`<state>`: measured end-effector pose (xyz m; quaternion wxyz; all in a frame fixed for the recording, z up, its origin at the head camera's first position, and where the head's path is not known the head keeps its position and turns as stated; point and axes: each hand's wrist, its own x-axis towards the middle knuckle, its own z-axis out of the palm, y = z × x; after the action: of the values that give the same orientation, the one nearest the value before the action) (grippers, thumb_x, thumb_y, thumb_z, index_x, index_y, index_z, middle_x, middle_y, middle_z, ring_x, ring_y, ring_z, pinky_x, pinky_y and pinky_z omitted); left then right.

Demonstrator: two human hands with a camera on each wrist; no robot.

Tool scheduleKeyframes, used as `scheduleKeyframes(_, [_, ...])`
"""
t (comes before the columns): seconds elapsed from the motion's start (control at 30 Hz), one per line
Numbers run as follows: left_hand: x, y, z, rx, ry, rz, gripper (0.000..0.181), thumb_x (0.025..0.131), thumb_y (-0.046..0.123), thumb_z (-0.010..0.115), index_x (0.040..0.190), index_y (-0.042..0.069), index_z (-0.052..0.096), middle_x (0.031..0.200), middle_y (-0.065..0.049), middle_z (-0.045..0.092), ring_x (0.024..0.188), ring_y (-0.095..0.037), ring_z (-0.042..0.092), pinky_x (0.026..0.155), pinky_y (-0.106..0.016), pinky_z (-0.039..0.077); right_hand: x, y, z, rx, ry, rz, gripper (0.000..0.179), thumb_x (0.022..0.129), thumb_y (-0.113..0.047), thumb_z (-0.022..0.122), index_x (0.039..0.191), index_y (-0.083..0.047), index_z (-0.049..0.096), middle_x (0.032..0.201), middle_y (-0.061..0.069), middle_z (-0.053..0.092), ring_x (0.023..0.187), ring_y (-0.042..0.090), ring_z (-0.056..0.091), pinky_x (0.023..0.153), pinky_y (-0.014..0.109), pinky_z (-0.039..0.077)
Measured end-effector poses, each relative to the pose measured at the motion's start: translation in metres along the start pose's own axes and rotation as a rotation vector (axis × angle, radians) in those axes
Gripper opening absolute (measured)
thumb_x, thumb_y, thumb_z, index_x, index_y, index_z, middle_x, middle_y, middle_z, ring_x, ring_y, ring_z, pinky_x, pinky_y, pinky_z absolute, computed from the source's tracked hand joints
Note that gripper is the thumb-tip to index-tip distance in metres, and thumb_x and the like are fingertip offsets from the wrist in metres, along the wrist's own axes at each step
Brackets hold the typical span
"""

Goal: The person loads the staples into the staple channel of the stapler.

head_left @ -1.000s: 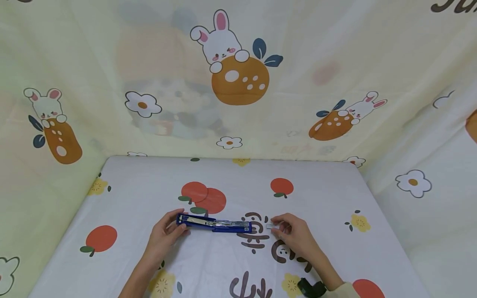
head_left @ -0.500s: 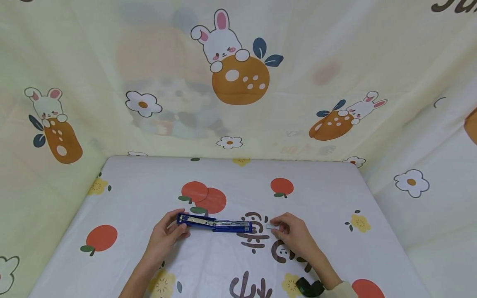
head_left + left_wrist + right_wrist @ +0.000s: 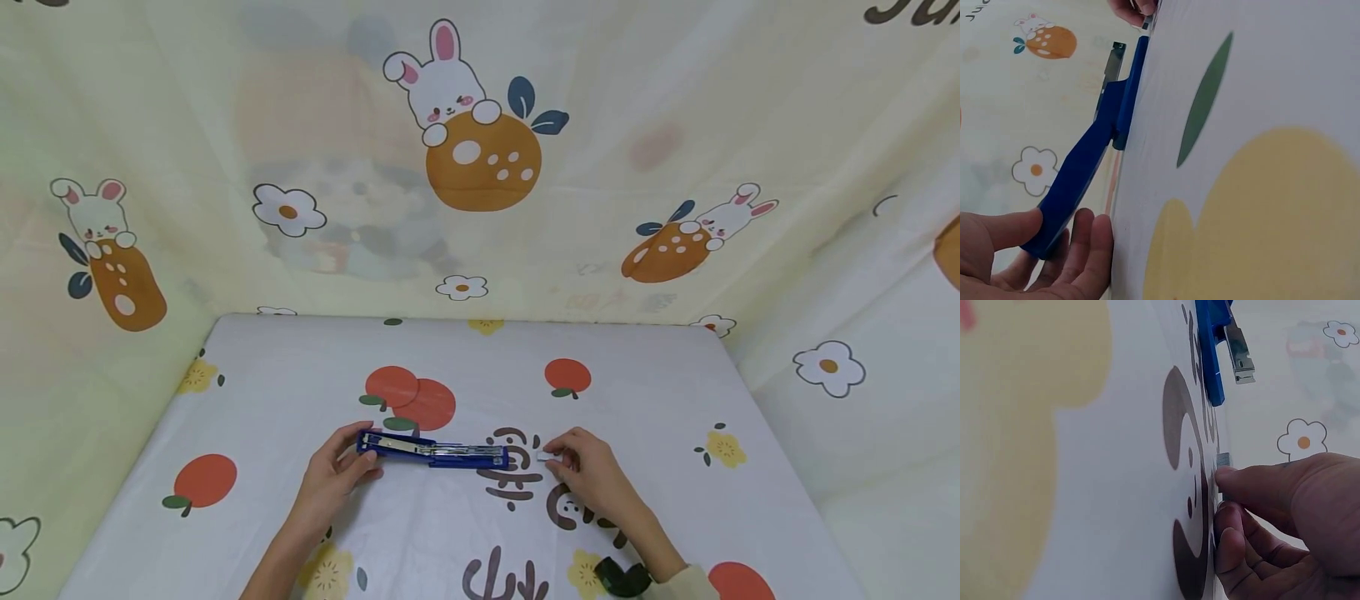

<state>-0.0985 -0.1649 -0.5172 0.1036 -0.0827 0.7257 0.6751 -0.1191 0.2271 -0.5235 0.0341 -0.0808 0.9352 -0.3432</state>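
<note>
A blue stapler (image 3: 468,457) lies folded wide open across the tablecloth, its metal magazine facing up. My left hand (image 3: 333,467) grips the end of its top cover. In the left wrist view, the thumb is on one side of the blue cover (image 3: 1075,172) and the fingers on the other, while the base rests along the table. Just right of the stapler's free end, my right hand (image 3: 592,467) pinches a short strip of staples (image 3: 1223,460) between thumb and forefinger, low over the cloth. A small gap separates the strip from the stapler. The fingers hide most of the strip.
A white tablecloth (image 3: 300,350) printed with fruit, flowers and lettering covers the table. Patterned curtains (image 3: 570,250) hang behind it and along both sides. A black device (image 3: 622,577) sits by the right wrist, near the sleeve.
</note>
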Motion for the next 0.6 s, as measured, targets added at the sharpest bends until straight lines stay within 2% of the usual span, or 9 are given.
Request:
scheduleKeyframes(0.2, [-0.0001, 0.0003, -0.0003, -0.003, -0.01, 0.015, 0.052, 0.106, 0.003, 0.061, 0.155, 0.01, 0.047, 0.159, -0.018, 0.049, 0.115, -0.024, 0.074, 0.092, -0.029, 0.066, -0.0009, -0.0008, -0.0003, 0.016, 0.011, -0.014, 0.016, 0.092, -0.006, 0.08, 0.107, -0.013, 0.078, 0.088, -0.003, 0.06, 0.076, 0.006, 0.049, 0.063, 0.017, 0.045])
scheduleKeyframes(0.6, [0.0013, -0.0011, 0.0005, -0.008, -0.018, 0.018, 0.052, 0.106, 0.006, 0.063, 0.156, 0.01, 0.047, 0.16, -0.019, 0.05, 0.12, -0.028, 0.073, 0.094, -0.031, 0.066, -0.0016, -0.0027, 0.0013, 0.019, 0.041, -0.073, 0.017, 0.093, -0.007, 0.08, 0.108, -0.014, 0.076, 0.091, -0.004, 0.063, 0.078, 0.005, 0.052, 0.066, 0.017, 0.049])
